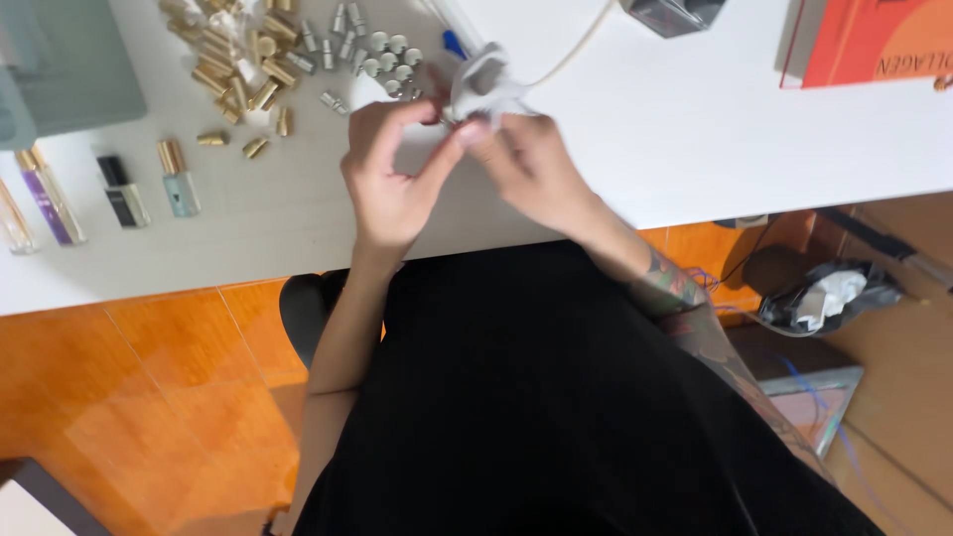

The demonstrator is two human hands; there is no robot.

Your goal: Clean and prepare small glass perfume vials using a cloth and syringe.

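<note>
Hands meet over the bench (695,149) edge: left hand (392,179) and right hand (536,169) both pinch a crumpled white cloth (483,89) at their fingertips, it bunching up and away toward silver caps (382,55); neither hand nearer

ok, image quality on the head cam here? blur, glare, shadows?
Head view: motion blur smears both hands, left hand and right hand, and the crumpled white wipe they pinch; the pile of small gold metal caps and the small glass bottles are soft too. The white tabletop is bright, near washed out, with faint shadows. The glossy orange floor tiles show sheen.
</note>
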